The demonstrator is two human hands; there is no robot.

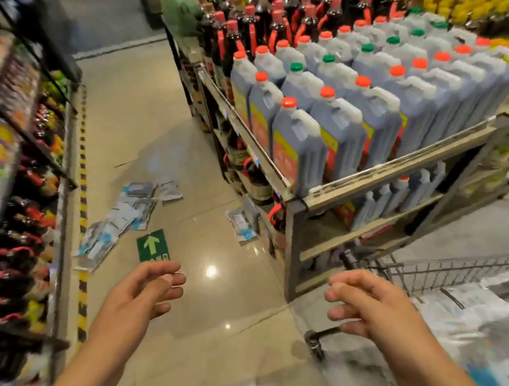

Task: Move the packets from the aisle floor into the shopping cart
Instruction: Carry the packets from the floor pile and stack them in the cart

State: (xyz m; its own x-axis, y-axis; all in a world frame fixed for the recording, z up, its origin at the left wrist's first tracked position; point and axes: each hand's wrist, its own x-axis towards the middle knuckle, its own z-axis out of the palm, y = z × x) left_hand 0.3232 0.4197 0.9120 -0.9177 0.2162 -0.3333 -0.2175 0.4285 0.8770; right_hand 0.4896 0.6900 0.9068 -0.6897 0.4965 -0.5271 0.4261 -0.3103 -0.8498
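Right now both your hands are empty, fingers loosely spread: left hand (pixel 144 293), right hand (pixel 369 303). The main heap of packets (pixel 123 215) lies on the aisle floor (pixel 149 126) ahead and left, strung out diagonally along the left shelf base, so your left hand looks nearer. One stray packet (pixel 242 224) sits by the right shelf. Shopping cart (pixel 458 270) is at your right.
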